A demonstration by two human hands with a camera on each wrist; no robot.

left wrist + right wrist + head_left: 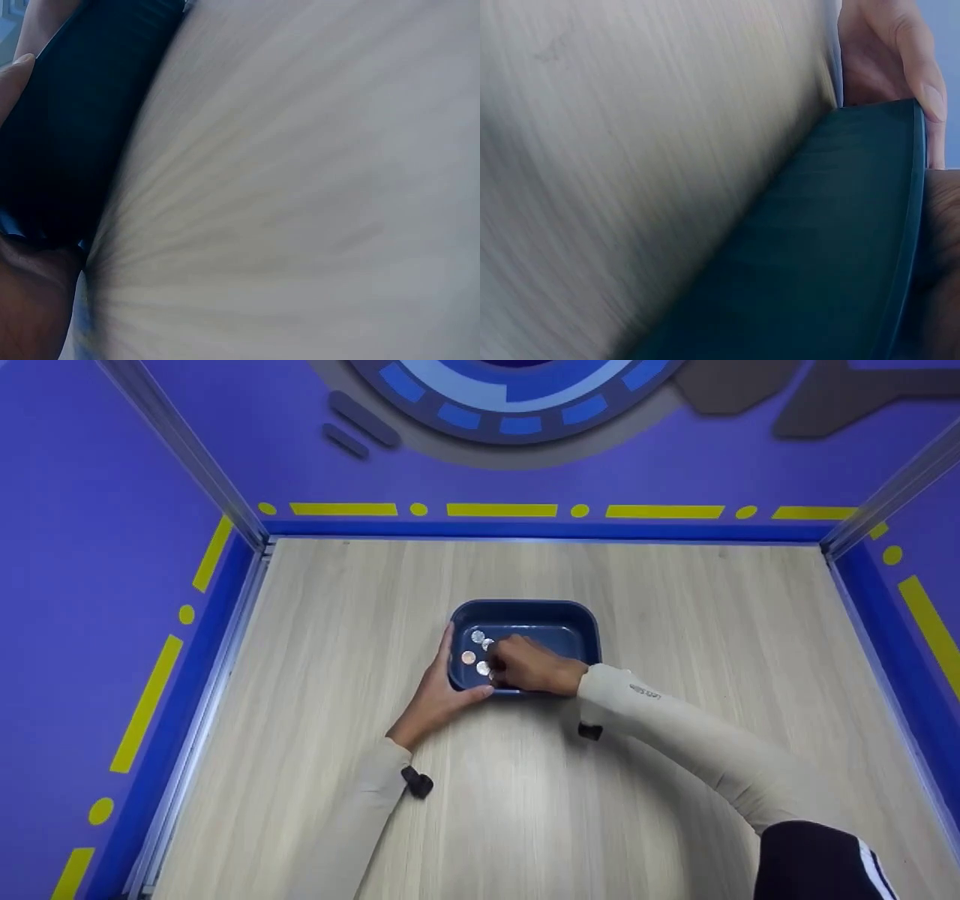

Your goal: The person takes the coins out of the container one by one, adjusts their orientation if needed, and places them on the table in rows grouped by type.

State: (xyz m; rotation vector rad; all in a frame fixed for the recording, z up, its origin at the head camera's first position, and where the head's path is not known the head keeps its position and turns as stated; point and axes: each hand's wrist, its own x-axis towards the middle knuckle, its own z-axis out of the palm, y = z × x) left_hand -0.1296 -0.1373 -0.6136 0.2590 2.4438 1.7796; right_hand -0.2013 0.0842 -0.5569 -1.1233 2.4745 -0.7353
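Note:
A dark blue rectangular container (pixel 570 637) stands on the wooden table, with several coins in its left half. One is a copper-coloured coin (pixel 468 658); the others, such as the silver coin (pixel 483 667), are paler. My left hand (pixel 439 696) grips the container's front left corner, fingers along the left wall and thumb over the front rim. That thumb (pixel 933 101) also shows on the rim in the right wrist view. My right hand (pixel 534 664) reaches over the front rim, its curled fingers down among the coins. Its fingertips are hidden, so I cannot tell whether they pinch one.
The light wooden table (pixel 675 607) extends around the container. A purple back wall (pixel 480 480) and side walls with yellow dashes enclose it. A small pale thing (pixel 628 671) shows beside the right sleeve. A black strap piece (pixel 417 782) sits at the left wrist.

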